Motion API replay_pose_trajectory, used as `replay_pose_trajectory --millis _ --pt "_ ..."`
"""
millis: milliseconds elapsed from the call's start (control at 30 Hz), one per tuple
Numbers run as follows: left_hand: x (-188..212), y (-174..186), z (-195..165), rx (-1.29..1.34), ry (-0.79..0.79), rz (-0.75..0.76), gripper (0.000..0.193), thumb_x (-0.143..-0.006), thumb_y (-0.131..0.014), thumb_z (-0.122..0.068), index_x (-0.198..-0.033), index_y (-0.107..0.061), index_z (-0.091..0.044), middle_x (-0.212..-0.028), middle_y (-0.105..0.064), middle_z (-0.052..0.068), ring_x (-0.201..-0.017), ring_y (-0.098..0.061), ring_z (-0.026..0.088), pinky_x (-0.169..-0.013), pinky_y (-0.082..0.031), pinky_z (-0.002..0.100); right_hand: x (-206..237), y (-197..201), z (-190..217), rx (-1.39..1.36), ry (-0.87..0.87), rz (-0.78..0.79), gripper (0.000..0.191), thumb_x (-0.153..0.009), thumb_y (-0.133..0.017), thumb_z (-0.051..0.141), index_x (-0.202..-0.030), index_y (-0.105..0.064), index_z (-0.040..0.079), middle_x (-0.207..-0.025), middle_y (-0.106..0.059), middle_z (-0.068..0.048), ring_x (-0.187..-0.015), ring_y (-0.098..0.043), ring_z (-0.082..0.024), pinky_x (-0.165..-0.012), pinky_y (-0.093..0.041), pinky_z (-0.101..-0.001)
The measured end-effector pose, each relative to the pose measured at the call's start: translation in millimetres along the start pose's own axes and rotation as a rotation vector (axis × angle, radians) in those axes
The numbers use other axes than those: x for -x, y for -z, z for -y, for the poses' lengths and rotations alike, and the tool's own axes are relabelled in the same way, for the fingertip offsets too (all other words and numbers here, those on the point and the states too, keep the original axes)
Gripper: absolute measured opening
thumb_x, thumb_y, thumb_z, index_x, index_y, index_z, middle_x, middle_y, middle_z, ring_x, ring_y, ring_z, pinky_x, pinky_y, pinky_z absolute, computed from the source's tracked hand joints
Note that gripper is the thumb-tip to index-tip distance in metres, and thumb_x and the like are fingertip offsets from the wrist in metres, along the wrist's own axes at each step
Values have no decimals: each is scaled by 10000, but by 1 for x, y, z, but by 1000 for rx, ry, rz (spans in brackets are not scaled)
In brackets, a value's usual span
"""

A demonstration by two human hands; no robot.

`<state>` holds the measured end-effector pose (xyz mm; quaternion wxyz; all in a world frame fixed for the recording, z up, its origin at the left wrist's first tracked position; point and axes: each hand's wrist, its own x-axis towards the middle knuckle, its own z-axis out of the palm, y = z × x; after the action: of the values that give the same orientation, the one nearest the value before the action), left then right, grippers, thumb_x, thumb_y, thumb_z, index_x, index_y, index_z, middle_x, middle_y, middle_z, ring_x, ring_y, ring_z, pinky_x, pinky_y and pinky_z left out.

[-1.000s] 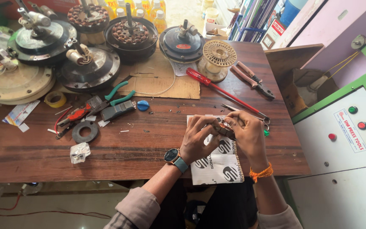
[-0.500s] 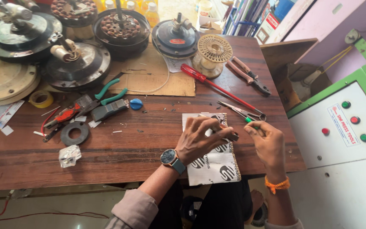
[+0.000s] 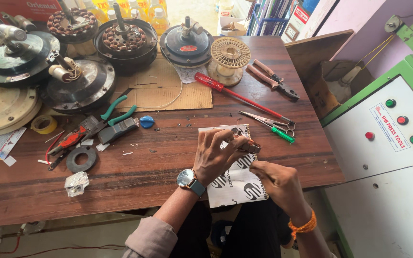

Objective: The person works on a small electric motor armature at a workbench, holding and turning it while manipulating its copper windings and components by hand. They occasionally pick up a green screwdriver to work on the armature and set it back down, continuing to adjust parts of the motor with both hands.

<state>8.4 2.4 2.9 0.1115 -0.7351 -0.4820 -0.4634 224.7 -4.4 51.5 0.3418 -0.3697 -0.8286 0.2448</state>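
1. Your left hand (image 3: 214,155), with one wristwatch (image 3: 188,179) on its wrist, has its fingers clamped on one small brown-and-metal part (image 3: 248,145), held just above the printed white sheet (image 3: 237,184) at the near edge of the wooden table (image 3: 168,157)
2. Your right hand (image 3: 278,184), with one orange band (image 3: 303,224) on its wrist, sits just below that part; its fingers are curled together, and you cannot tell whether they pinch anything
3. Beyond your hands lie one pair of scissors (image 3: 268,122), one green-handled tool (image 3: 282,134), one red-handled screwdriver (image 3: 225,91) and one pair of pliers (image 3: 272,81)
4. One pale empty spool (image 3: 229,53) stands behind the screwdriver
5. At least five round fan motors crowd the far left; the nearest (image 3: 75,86) is dark grey
6. One roll of yellow tape (image 3: 44,124) and one black ring (image 3: 81,158) lie to the left
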Motion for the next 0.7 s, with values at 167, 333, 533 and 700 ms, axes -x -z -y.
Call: replay_pose_trajectory --millis 167,333,533,700 --pt "6 -3 4 2 -169 54 549 -820 -831 -365 -1321 -609 -398 -1308 -487 -13 -1284 -453 207 -1003 -423 406 -2 -28 -11 82 61 -37 159 -875 -762 84 -1030 -756 47 -824 -771 -87 -659 -735 -127 -569 -575 -263" --pt "10 1 6 6 -286 75 395 -819 -823 -303 -1165 -671 -417 -1331 -509 -76 -1365 -455 192 -1041 -437 394 10 -37 -9 -29 -114 -69 163 -868 -775 100 -1023 -788 52 -618 -675 -49 -483 -569 -95 -443 -451 -259" --pt "4 3 6 176 -175 5 142 -879 -801 -176 -873 -660 -197 -1207 -584 -49 -1264 -518 197 -954 -416 394 10 -24 3 -178 -77 -98 143 -901 -738 119 -1034 -765 71 -787 -753 21 -575 -622 6 -436 -461 -193" --pt "1 -1 5 220 -36 -100 156 -834 -763 -120 -827 -607 -117 -1168 -586 -16 -1193 -552 221 -988 -438 423 -16 -6 18 -58 -95 -130 115 -883 -750 137 -979 -767 76 -635 -687 52 -461 -454 -1 -393 -308 -228"
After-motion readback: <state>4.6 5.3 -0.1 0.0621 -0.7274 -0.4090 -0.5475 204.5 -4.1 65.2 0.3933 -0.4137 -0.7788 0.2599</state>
